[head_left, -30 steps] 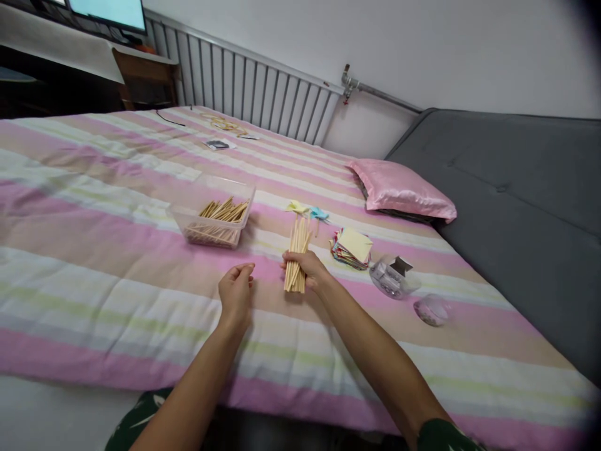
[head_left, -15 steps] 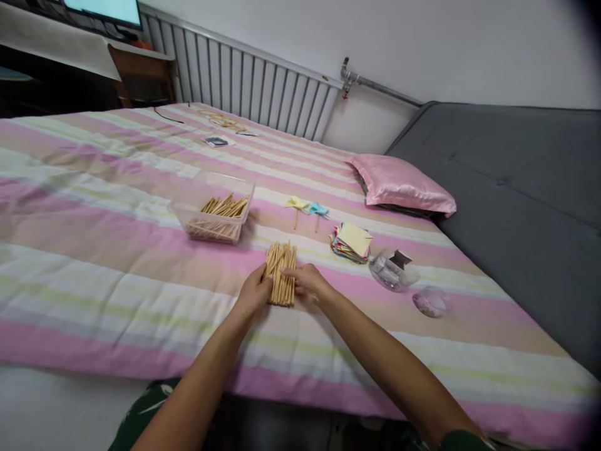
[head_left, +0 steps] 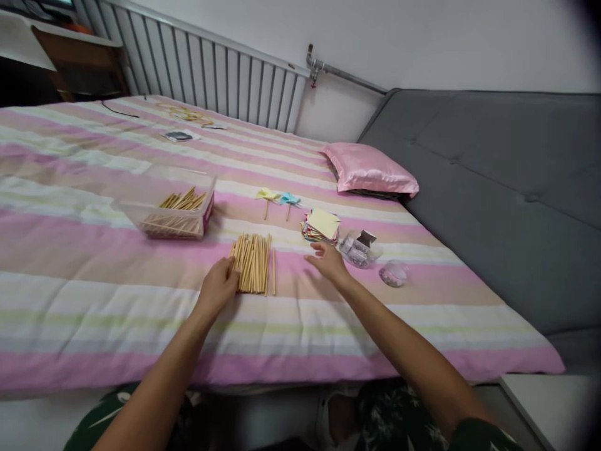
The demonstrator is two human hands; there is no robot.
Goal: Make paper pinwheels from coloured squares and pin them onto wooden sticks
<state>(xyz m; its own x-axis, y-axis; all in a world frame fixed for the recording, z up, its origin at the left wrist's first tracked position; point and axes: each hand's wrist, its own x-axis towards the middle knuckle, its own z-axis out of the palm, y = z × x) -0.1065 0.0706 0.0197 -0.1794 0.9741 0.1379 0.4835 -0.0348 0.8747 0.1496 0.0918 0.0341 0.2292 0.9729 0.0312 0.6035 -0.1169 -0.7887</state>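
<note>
Wooden sticks [head_left: 253,270] lie on the bed [head_left: 94,275], long axis pointing away — left hand [head_left: 216,289] touches them, fingers loosely curled; right hand [head_left: 329,261] open, empty, apart.

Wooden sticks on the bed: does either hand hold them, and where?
Neither holds them. The left hand rests against the sticks' left edge; the right hand hovers empty.

Two paper pinwheels [head_left: 277,199], one loose pile of wooden sticks [head_left: 252,271] (too many to count), one clear box [head_left: 171,210] of more sticks, one stack of coloured paper squares [head_left: 322,226], one pink pillow [head_left: 370,170], two small clear containers [head_left: 359,248].
</note>
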